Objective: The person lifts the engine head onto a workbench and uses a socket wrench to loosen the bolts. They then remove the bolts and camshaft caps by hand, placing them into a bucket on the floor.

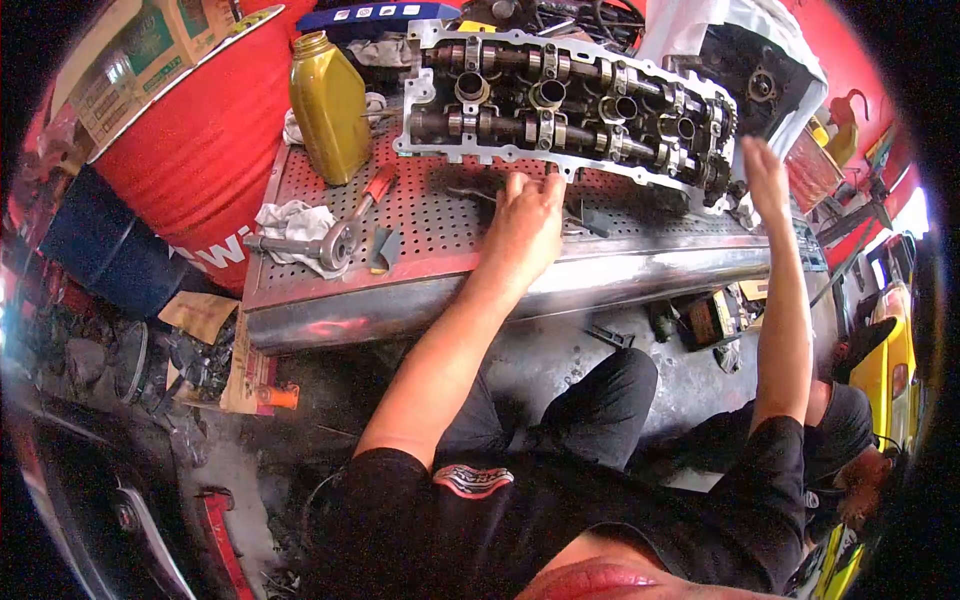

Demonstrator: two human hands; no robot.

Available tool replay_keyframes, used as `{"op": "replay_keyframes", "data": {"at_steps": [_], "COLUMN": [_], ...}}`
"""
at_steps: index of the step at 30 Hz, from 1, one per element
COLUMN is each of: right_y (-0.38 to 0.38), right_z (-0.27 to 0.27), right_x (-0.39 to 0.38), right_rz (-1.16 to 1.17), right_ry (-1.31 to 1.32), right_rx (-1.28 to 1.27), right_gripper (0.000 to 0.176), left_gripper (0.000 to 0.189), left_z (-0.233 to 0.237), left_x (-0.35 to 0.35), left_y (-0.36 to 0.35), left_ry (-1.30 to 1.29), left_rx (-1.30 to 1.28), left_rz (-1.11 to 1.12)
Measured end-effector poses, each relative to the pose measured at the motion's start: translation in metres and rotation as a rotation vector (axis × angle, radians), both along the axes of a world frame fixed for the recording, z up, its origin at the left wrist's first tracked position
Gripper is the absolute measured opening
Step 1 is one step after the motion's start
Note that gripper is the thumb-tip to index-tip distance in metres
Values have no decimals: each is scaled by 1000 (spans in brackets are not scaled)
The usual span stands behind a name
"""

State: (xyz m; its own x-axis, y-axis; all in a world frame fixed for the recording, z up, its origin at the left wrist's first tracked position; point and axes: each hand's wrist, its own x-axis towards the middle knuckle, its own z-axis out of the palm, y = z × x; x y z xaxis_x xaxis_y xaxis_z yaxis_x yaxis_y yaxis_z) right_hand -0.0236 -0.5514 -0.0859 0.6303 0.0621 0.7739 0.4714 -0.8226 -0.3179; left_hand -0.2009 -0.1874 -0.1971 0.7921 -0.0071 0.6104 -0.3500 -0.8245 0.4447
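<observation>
Atop the perforated metal bench (420,228) sits a long, silvery metal cylinder head (575,125), near edge perhaps steadied by the curled left hand (528,222), its grip unclear, the blurred, straight-fingered right hand (768,185) seemingly empty beside the right end.

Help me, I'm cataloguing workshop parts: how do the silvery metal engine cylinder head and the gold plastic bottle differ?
Size: the long silvery metal cylinder head dwarfs the gold plastic bottle. Look: the cylinder head shows dark shafts and round openings; the bottle has smooth sides. Pose: the cylinder head stretches lengthwise; the bottle stands upright. Both are at the perforated metal bench.
</observation>
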Motion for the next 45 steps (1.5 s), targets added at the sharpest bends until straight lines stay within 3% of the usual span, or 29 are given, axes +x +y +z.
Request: {"op": "replay_keyframes", "data": {"at_steps": [4, 8, 11, 15, 18, 19, 22, 23, 29, 34, 36, 38, 40, 41, 42, 43, 44, 45], "right_y": [30, 35, 23, 9, 23, 14, 6, 3, 3, 27, 34, 26, 39, 63, 41, 19, 46, 31], "right_z": [67, 70, 63, 56, 45, 41, 21, 19, -2, -6, -2, 15, 44, 73, 70, 64, 78, 73], "right_x": [4, 34, 23, -1, -14, -6, 10, 15, 38, 9, 13, 24, 14, -29, 17, 74, 20, 46], "right_rz": [10, 75, 26, 169, 263, 434, 705, 660, 665, 708, 792, 319, -75, -118, -39, -57, -136, -73], "right_ry": [102, 129, 195, 358, 144, 273, 445, 466, 483, 458, 421, 369, -9, 192, 93, -66, 177, 15], "right_rx": [-155, -268, -289, -246, -55, -32, 362, 357, 522, 677, 842, 629, 99, 143, -68, -643, -349, -658], "right_gripper": [45, 37, 27, 28, 50, 66, 70, 73, 67, 63, 64, 51, 47, 43, 44, 43, 36, 33], "left_gripper": [28, 46, 52, 52, 48, 47, 40, 39, 33, 32, 31, 29, 30, 30, 30, 28, 28, 28], "left_z": [6, 5, 9, -2, -4, -3, 1, 1, 2, 8, 2, -3, -2, -3, -3, -1, 1, 0], "left_x": [-5, -9, -10, 3, 1, -3, -9, -11, -9, -12, -9, -5, -6, -7, -6, -7, -8, -8], "left_y": [0, 3, 13, 17, 14, 13, 11, 11, 9, 5, 7, 7, 4, 5, 6, 5, 5, 5], "left_ry": [15, 54, 154, 136, 162, 145, 67, 49, 56, 108, 43, 12, 63, 81, 92, 94, 107, 111], "left_rx": [94, -28, -198, -242, -332, -327, -319, -317, -357, -295, -255, -282, -334, -322, -313, -311, -311, -325], "left_rz": [31, 11, -165, -324, -312, -263, -187, -169, -128, -73, -85, -123, -85, -86, -79, -76, -62, -65]}}
